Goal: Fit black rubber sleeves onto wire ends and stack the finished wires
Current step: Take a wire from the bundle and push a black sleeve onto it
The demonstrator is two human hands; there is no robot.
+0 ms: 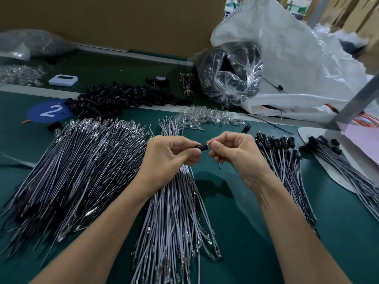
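Hands pinch black sleeve (203, 146), left hand (170, 154) and right hand (231, 152); blue sticker (34, 116) reads "2".

The table (242, 232) is deep teal-green and carries a blue disc (33, 114) with a white figure 2. The heap of rubber sleeves (123, 97) is glossy black, as is the single sleeve (202, 146) held up in the middle. The loose wires (174, 222) are pale grey with silver ends. The left bundle (78, 171) looks darker, grey streaked with black. The finished wires (285, 167) are grey capped in black. Beyond them are a white bag (297, 58), orange strands (369, 120), a pink sheet (364, 147) and a tan cardboard wall (123, 21).
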